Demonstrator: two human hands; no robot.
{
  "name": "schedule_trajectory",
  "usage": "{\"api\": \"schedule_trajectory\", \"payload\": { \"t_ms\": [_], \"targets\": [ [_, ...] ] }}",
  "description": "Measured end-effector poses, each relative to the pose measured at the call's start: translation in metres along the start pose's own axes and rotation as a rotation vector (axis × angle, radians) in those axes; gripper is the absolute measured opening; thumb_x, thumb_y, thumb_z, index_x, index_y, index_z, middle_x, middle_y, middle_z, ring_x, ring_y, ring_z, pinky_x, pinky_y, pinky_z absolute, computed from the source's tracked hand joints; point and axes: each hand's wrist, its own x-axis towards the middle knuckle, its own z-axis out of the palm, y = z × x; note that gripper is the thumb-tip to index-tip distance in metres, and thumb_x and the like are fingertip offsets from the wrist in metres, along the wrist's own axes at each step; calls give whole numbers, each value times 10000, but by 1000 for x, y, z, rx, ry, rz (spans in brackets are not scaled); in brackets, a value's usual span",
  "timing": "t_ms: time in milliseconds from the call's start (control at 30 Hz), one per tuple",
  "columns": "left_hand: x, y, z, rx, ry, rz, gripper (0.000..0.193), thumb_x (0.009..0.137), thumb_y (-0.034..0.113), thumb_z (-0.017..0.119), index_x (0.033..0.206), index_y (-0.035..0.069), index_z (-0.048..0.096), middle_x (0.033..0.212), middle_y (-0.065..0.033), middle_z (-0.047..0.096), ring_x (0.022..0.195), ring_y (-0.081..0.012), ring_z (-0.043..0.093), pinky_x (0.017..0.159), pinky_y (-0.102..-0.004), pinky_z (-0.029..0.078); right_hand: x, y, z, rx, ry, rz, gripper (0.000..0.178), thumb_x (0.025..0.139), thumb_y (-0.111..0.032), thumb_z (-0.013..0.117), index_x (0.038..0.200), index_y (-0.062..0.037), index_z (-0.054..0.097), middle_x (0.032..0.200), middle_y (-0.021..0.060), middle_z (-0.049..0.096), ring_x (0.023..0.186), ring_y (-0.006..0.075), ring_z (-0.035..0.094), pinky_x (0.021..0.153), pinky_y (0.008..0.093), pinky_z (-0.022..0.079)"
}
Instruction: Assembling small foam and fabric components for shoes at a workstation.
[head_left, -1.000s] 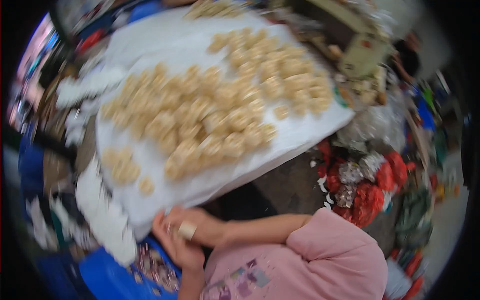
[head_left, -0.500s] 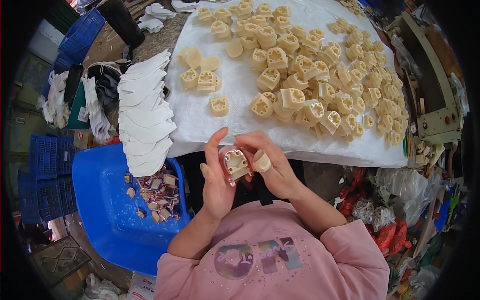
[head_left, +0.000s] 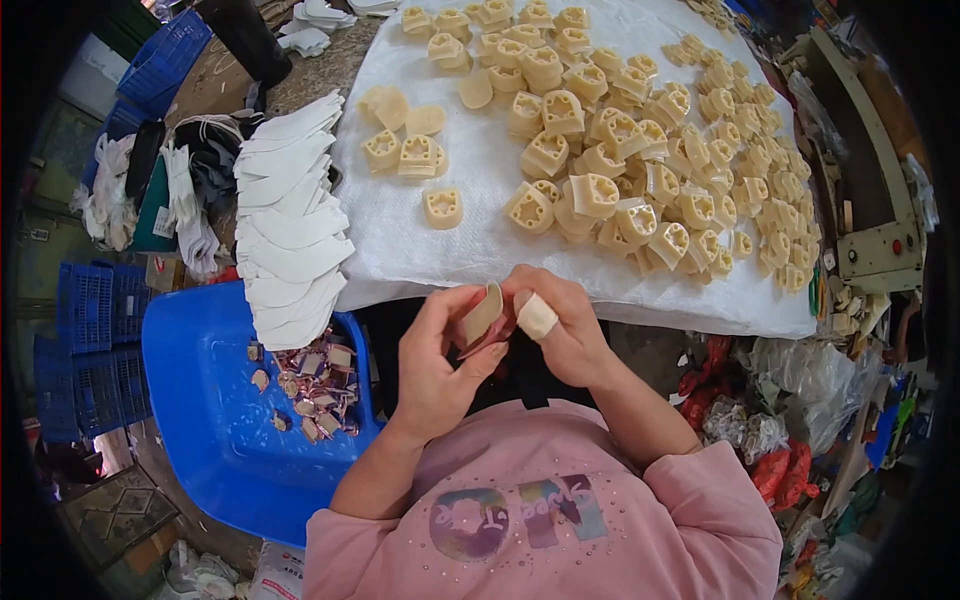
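Observation:
Above my lap my left hand [head_left: 437, 350] is closed around a shoe heel block [head_left: 484, 318] with a pink covering. The block is tilted, and a pale cream face shows between the fingers. My right hand [head_left: 565, 325] presses close against its right side, fingers curled at the edge. A cream cover [head_left: 537, 317] wraps my right thumb. The underside of the heel block is hidden by my hands. Beyond them on the white cloth lies a single bare cream heel block [head_left: 442, 208], with a large heap of similar heel blocks [head_left: 590, 195] to the right.
At left stands a blue plastic tub [head_left: 200, 400] with several pink-and-cream covered heels [head_left: 318, 388] inside. White curved sheets [head_left: 290, 230] overlap along the table's left edge. A white cloth [head_left: 400, 265] covers the table. Plastic bags [head_left: 810, 380] and scraps lie at right.
The heel block has been turned in my hands, so its hollow face no longer faces up. My left fingers have closed around it, and my right hand has come against it.

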Motion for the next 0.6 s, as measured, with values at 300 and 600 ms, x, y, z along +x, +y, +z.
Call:
{"api": "schedule_trajectory", "payload": {
  "t_ms": [300, 600],
  "targets": [
    [4, 30, -6, 438, -79, 211, 470, 660, -74, 665, 1107, 5, 543, 900, -80, 500, 745, -133, 531, 625, -230, 450, 10, 11, -17, 419, -314, 155, 176, 919, -188, 524, 854, -26, 550, 767, 17, 560, 665, 101, 515, 593, 263, 433],
    [12, 17, 3, 458, -3, 382, 450, 575, 3, 776, 966, 25, 553, 797, -88, 540, 632, -173, 557, 549, -259, 462, -8, 18, -9, 513, -150, 203, 148, 923, -148, 477, 954, -37, 569, 883, 34, 607, 816, 117, 563, 628, 286, 455]
  ]
}}
